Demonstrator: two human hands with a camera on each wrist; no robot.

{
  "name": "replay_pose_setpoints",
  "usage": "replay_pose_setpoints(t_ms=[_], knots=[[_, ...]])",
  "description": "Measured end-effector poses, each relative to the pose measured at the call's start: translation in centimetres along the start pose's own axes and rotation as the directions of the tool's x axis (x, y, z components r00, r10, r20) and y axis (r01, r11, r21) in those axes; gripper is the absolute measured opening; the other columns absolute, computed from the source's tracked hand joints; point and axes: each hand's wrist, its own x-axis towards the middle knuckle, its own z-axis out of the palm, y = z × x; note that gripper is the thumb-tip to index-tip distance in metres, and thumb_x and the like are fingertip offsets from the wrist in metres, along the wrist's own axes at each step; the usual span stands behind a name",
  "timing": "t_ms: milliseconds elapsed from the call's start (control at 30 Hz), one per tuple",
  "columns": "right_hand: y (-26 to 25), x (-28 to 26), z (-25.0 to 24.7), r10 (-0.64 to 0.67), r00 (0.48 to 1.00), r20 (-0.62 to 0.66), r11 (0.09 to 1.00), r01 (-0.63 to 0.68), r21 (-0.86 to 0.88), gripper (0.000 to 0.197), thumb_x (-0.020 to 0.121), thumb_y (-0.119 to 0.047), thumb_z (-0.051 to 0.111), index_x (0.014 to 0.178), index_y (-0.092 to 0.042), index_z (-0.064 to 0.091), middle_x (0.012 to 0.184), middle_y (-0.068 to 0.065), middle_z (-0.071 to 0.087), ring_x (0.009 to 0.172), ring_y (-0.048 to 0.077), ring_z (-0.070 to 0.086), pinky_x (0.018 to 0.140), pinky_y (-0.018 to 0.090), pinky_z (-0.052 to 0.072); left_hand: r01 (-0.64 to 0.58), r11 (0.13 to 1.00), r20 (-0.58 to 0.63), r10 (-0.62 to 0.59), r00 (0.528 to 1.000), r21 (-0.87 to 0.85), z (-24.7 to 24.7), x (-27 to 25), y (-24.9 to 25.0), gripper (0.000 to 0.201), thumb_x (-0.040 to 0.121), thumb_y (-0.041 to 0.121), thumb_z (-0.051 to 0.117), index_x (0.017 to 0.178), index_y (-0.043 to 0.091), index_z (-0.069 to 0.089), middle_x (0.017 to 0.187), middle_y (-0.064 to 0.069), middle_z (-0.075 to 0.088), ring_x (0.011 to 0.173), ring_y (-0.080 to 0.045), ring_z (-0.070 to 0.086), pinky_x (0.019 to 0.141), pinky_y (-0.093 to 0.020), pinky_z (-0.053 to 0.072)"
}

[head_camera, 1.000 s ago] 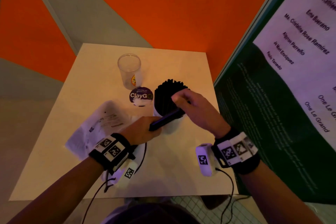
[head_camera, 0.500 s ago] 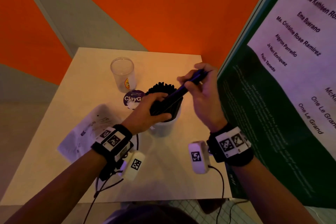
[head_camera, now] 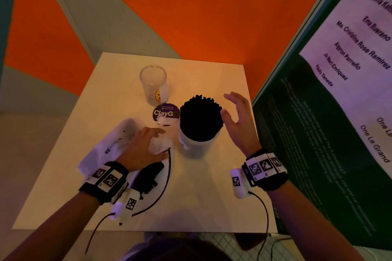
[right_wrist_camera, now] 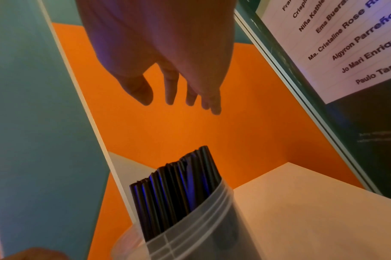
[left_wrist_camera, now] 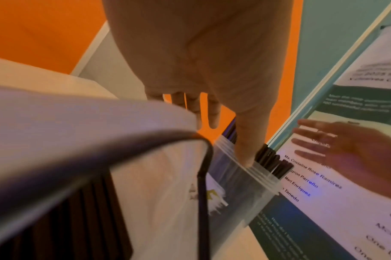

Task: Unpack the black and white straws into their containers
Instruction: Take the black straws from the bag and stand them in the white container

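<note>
A translucent container [head_camera: 197,144] stands mid-table, packed with upright black straws [head_camera: 199,118]. My right hand [head_camera: 230,107] hovers open just right of the straw tops, fingers straight, holding nothing. My left hand [head_camera: 156,142] rests with spread fingers on a crumpled plastic packet [head_camera: 110,144] left of the container. More black straws [head_camera: 148,178] lie in the packet under my left wrist. In the left wrist view these bagged straws [left_wrist_camera: 68,219] fill the lower left, with the container [left_wrist_camera: 245,177] beyond. The right wrist view shows the straws [right_wrist_camera: 179,184] below my fingertips [right_wrist_camera: 170,95]. An empty clear cup [head_camera: 153,85] stands behind.
A round purple ClayGo sticker [head_camera: 166,112] lies between the cup and the container. A green and white poster panel [head_camera: 318,133] stands against the table's right edge. Orange and grey walls close the back. Sensor cables trail over the front of the table [head_camera: 201,197].
My right hand has let go of the bunch of black straws, which now stands in the container, and has opened. My left hand has moved down from the container to the packet.
</note>
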Motion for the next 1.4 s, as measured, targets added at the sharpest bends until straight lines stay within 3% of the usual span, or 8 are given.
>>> replay_pose_setpoints(t_ms=[133,233,300,367,467,567,733,1400], knots=[[-3.0,-1.3,1.1,-0.179,0.980,-0.091,0.984,0.178,-0.023,0.024,0.090,-0.010,0.056,0.113,-0.004,0.060,0.120,0.009,0.053,0.116,0.016,0.050,0.101,0.021,0.040,0.012,0.994,0.186,-0.033,0.982,0.111,-0.7,-0.9,-1.5,0.069,0.072,0.059,0.071,0.129,0.032,0.044,0.111,0.008,0.049,0.100,-0.011,0.048,0.087,-0.030,0.043],[-5.6,-3.4,4.5,-0.256,0.947,0.194,0.967,0.249,0.061,0.014,0.086,0.000,0.053,0.095,-0.003,0.063,0.096,0.006,0.059,0.088,0.012,0.054,0.078,0.020,0.044,0.053,0.995,0.299,-0.075,0.951,0.081,-1.5,-1.7,-2.4,0.060,0.079,0.051,0.069,0.130,0.033,0.044,0.111,0.009,0.055,0.095,-0.008,0.054,0.082,-0.024,0.046],[-6.7,-4.9,7.8,-0.140,0.828,0.543,0.990,0.133,0.053,0.017,0.086,0.002,0.052,0.093,-0.005,0.066,0.094,0.006,0.062,0.082,0.013,0.055,0.073,0.019,0.042,0.032,0.998,0.329,-0.047,0.943,0.051,-2.0,-1.9,-2.7,0.049,0.084,0.037,0.069,0.127,0.029,0.048,0.116,0.006,0.059,0.100,-0.012,0.057,0.089,-0.031,0.049],[-6.6,-6.2,11.7,0.021,0.614,0.789,0.990,0.095,-0.100,0.020,0.088,-0.001,0.049,0.094,-0.004,0.068,0.099,0.011,0.064,0.083,0.020,0.057,0.072,0.022,0.039,0.018,1.000,0.312,-0.017,0.950,-0.001,-2.4,-2.1,-2.5,0.040,0.085,0.029,0.070,0.121,0.025,0.053,0.115,0.005,0.061,0.102,-0.014,0.058,0.092,-0.035,0.048],[-5.4,-7.5,16.9,0.222,0.411,0.884,0.958,0.079,-0.277,0.019,0.092,-0.002,0.049,0.085,0.004,0.066,0.087,0.018,0.060,0.074,0.026,0.051,0.067,0.030,0.039,0.002,1.000,0.235,0.003,0.972,-0.021,-2.8,-2.2,-2.1,0.035,0.086,0.023,0.068,0.120,0.021,0.057,0.117,0.002,0.060,0.105,-0.015,0.055,0.093,-0.027,0.042],[-4.4,-8.5,20.9,0.343,0.447,0.826,0.920,0.015,-0.391,0.023,0.096,-0.005,0.044,0.076,-0.003,0.055,0.080,0.015,0.055,0.088,0.034,0.051,0.078,0.035,0.040,-0.018,0.997,0.223,0.035,0.974,-0.077,-3.2,-2.5,-2.0,0.037,0.088,0.020,0.067,0.123,0.016,0.056,0.124,-0.001,0.059,0.105,-0.008,0.049,0.094,-0.022,0.035],[-2.7,-9.7,25.2,0.472,0.566,0.675,0.804,0.037,-0.593,0.039,0.098,-0.015,0.037,0.133,0.000,0.044,0.137,0.018,0.047,0.125,0.033,0.047,0.105,0.041,0.039,-0.034,0.990,0.255,0.069,0.964,-0.138,-4.0,-3.1,-2.0,0.032,0.090,0.020,0.065,0.120,0.017,0.057,0.120,-0.005,0.061,0.108,-0.021,0.055,0.095,-0.036,0.044],[-2.4,-11.2,27.0,0.618,0.604,0.504,0.687,-0.102,-0.720,0.054,0.097,-0.018,0.048,0.142,0.001,0.026,0.141,0.020,0.040,0.126,0.030,0.047,0.103,0.038,0.043,-0.085,0.981,0.276,0.131,0.952,-0.172,-4.6,-3.0,-2.1,0.031,0.090,0.018,0.064,0.120,0.017,0.058,0.115,-0.005,0.060,0.102,-0.022,0.057,0.089,-0.035,0.047]])
